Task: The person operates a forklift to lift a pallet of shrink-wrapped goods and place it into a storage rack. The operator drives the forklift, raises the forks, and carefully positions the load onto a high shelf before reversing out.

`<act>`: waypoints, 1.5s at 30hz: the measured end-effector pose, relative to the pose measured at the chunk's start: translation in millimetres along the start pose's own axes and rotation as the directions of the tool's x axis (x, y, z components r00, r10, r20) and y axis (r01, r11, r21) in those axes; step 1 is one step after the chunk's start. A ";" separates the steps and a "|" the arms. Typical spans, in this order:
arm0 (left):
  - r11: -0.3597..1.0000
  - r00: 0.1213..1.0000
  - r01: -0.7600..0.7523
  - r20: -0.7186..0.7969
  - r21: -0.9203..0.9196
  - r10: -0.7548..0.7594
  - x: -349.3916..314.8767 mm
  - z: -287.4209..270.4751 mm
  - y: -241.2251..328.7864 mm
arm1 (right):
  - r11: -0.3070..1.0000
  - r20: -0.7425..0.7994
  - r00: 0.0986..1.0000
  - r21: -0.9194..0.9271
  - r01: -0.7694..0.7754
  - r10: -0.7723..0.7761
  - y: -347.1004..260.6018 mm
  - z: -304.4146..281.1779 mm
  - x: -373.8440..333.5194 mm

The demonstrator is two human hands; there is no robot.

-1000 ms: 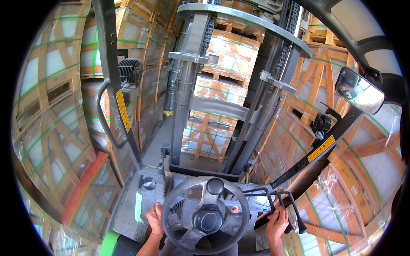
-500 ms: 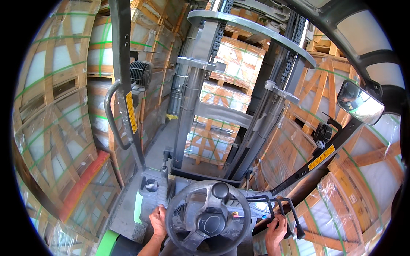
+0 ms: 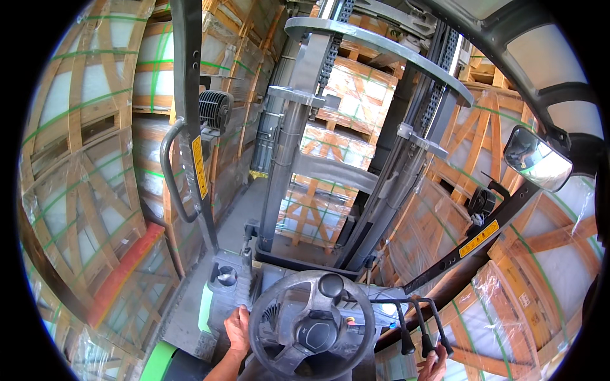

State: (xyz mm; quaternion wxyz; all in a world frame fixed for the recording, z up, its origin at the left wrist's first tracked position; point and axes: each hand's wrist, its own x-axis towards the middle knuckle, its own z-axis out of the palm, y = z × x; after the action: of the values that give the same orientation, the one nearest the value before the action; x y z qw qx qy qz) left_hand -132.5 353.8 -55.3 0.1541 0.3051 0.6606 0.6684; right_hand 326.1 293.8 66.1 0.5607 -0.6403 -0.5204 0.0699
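Note:
A black steering wheel with a round knob on its rim stands in front of me. My left hand is closed just left of the rim, apart from it; what its fingers hold, if anything, is hidden. To the right, three bent black control levers end in dark knobs. My right hand is low at the knobs, its fingers curled at the rightmost lever. The left lever's knob is free of the hand.
Ahead rises the forklift mast, with wrapped wooden crates behind it. More crates are stacked close along the left and others on the right. A mirror hangs on the right post, and a grab handle curves from the left one.
My right hand has moved down and right from the left and middle levers to the rightmost one. My left hand stays beside the wheel. The view has shifted slightly.

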 end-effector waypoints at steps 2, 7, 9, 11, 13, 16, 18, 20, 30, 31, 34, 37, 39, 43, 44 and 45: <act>1.000 1.000 -0.001 0.005 -0.010 0.001 -0.6 1.1 0.5 | 1.000 0.123 0.992 -0.017 0.012 -0.010 -5.8 8.9 15.3; 0.999 0.999 -0.036 0.004 0.037 0.036 2.9 3.5 -5.9 | 0.941 -0.065 0.967 -0.252 0.224 -0.248 2.2 34.7 48.2; 0.999 0.999 -0.033 -0.014 0.030 0.034 1.5 2.0 -4.0 | 0.737 -0.052 0.798 -0.421 0.528 -0.601 -12.8 32.8 38.0; 0.999 0.999 -0.029 -0.025 0.025 0.030 1.9 1.5 -2.8 | 0.692 0.050 0.769 -0.401 0.600 -0.638 -35.2 32.5 7.1; 0.999 1.000 -0.022 -0.010 0.026 0.023 0.0 2.3 -3.1 | 0.725 0.105 0.790 -0.341 0.599 -0.604 -37.5 50.6 -7.0; 1.000 1.000 -0.024 -0.005 -0.004 0.024 -0.8 -0.8 5.3 | 0.719 0.055 0.748 -0.237 0.653 -0.662 -67.2 71.9 13.6; 1.000 1.000 -0.013 -0.007 0.011 0.013 2.5 1.5 -6.3 | 0.849 0.029 0.855 -0.105 0.518 -0.518 -57.0 87.8 32.9; 1.000 1.000 -0.007 -0.004 0.008 0.007 1.5 3.6 -8.6 | 0.831 0.029 0.845 -0.167 0.531 -0.534 -48.2 96.5 57.1; 1.000 1.000 -0.004 0.004 0.022 0.004 1.8 1.0 -3.0 | 0.860 0.032 0.870 -0.135 0.491 -0.492 -64.1 101.0 63.2; 1.000 1.000 -0.008 0.010 0.019 0.007 1.4 1.1 -3.9 | 0.851 0.034 0.864 -0.152 0.502 -0.503 -54.8 100.5 64.1; 1.000 1.000 0.000 0.003 0.011 0.000 1.5 0.9 1.1 | 0.844 0.041 0.859 -0.168 0.509 -0.510 -41.9 96.2 57.5; 1.000 1.000 0.009 0.002 0.029 -0.009 0.2 0.7 4.8 | 0.838 0.040 0.854 -0.173 0.517 -0.519 -36.2 91.6 46.7; 0.999 1.000 -0.031 0.000 0.026 0.031 0.9 2.1 1.5 | 0.852 0.050 0.864 -0.147 0.502 -0.501 -33.6 85.7 34.6; 1.000 1.000 -0.023 0.004 0.008 0.022 0.7 1.5 -0.4 | 0.631 0.101 0.687 -0.319 0.707 -0.719 -61.7 54.7 6.6; 1.000 1.000 -0.026 -0.001 0.005 0.026 1.0 0.8 -0.6 | 0.850 0.122 0.916 -0.342 0.401 -0.383 -47.2 44.8 -9.8; 1.000 1.000 -0.030 0.000 -0.001 0.030 1.0 1.0 -0.6 | 0.878 0.040 0.928 -0.310 0.364 -0.370 -33.6 38.3 -14.7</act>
State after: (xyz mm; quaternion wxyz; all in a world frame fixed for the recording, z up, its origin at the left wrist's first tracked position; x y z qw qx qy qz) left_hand -132.8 355.2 -55.7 0.1441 0.3149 0.6558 0.6708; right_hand 274.0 301.8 71.6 0.4609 -0.6112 -0.6307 -0.1273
